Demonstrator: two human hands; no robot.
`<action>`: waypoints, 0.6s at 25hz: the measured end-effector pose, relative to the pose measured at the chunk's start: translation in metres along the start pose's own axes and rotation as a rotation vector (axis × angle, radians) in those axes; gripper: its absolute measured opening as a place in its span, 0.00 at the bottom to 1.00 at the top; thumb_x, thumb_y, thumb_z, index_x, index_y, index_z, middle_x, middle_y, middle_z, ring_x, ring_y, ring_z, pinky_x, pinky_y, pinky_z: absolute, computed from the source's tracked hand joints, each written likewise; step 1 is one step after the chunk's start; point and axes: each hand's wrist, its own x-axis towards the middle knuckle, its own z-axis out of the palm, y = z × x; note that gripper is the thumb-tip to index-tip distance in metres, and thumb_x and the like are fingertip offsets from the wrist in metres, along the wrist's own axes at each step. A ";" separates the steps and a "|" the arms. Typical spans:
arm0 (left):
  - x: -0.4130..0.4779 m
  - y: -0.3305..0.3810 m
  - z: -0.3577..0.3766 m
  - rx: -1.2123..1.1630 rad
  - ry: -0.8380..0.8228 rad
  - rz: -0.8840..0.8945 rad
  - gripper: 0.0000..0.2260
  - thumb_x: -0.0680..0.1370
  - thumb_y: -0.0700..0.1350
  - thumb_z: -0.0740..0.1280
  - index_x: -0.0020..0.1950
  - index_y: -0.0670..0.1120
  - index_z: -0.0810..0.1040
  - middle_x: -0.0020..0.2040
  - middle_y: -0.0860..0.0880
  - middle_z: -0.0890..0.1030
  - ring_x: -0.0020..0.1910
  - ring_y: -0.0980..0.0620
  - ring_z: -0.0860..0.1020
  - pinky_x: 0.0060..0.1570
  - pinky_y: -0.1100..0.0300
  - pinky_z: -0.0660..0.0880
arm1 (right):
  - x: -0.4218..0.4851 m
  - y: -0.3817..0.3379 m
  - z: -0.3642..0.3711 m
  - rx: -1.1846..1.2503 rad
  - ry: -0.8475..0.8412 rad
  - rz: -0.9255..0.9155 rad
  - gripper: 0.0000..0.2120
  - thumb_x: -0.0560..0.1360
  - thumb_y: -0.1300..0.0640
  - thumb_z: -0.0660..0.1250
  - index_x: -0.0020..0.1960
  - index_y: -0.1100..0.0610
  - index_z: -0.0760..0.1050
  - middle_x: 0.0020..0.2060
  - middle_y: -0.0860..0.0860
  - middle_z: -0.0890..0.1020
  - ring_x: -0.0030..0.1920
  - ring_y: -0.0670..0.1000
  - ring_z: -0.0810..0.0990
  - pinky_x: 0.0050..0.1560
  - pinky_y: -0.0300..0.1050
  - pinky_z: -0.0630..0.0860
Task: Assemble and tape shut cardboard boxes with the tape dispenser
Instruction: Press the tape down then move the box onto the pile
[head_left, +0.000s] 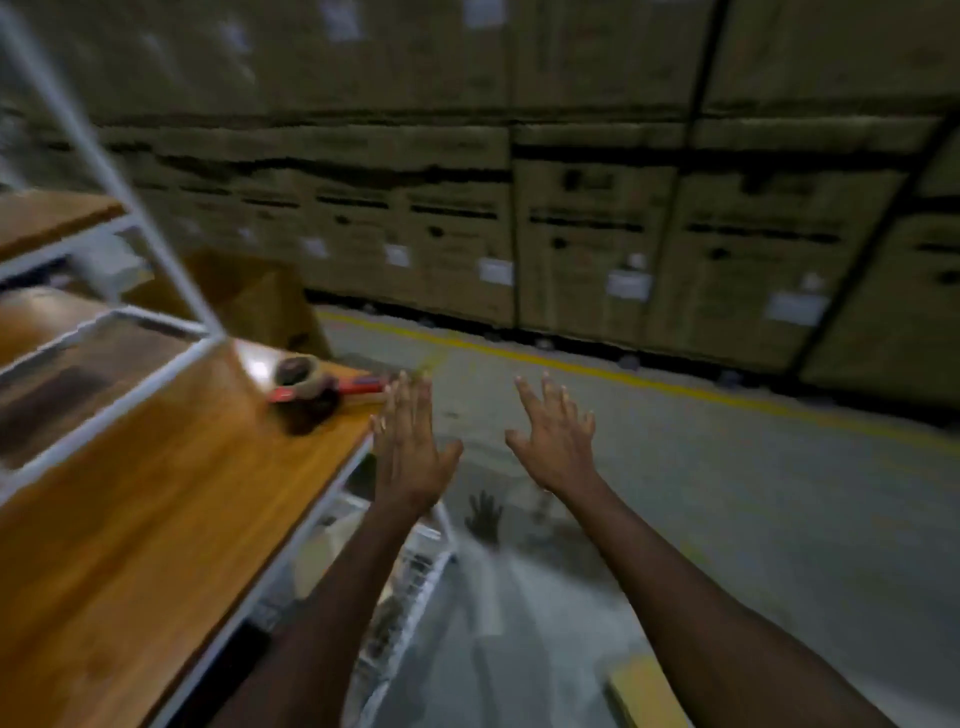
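A glossy orange-brown wooden tabletop edged by a white metal shelf frame is filling the left, while a grey concrete floor with a painted yellow line is running along a wall of stacked brown cardboard cartons. The red-handled tape dispenser with its dark roll is lying, blurred, near the tabletop's far corner. The left hand, fingers straight and close together, and the right hand, fingers fanned apart, are hovering past the table edge, holding nothing.

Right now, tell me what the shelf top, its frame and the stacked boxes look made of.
Shelf top: wood or wood-look laminate, glossy; grain and glare. Frame: probably white-painted metal; thin straight tubes. Stacked boxes: matt brown cardboard; seams, white labels.
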 end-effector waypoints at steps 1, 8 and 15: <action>-0.002 0.035 0.034 -0.011 -0.087 0.075 0.39 0.72 0.61 0.56 0.80 0.48 0.49 0.79 0.40 0.56 0.77 0.38 0.55 0.68 0.34 0.59 | -0.022 0.055 -0.001 -0.002 -0.015 0.125 0.36 0.76 0.40 0.60 0.78 0.40 0.46 0.79 0.51 0.50 0.78 0.58 0.50 0.70 0.68 0.54; -0.083 0.209 0.243 0.083 -0.793 0.632 0.38 0.74 0.64 0.48 0.79 0.50 0.42 0.80 0.43 0.46 0.78 0.40 0.50 0.72 0.41 0.54 | -0.235 0.292 0.032 0.028 -0.085 0.942 0.34 0.78 0.38 0.57 0.79 0.43 0.46 0.79 0.51 0.51 0.77 0.58 0.53 0.70 0.67 0.58; -0.182 0.204 0.471 0.232 -1.253 0.969 0.35 0.81 0.57 0.56 0.80 0.53 0.39 0.80 0.46 0.40 0.78 0.41 0.48 0.72 0.39 0.53 | -0.400 0.377 0.230 0.142 -0.276 1.364 0.33 0.79 0.39 0.55 0.79 0.44 0.45 0.79 0.52 0.53 0.76 0.58 0.58 0.67 0.64 0.66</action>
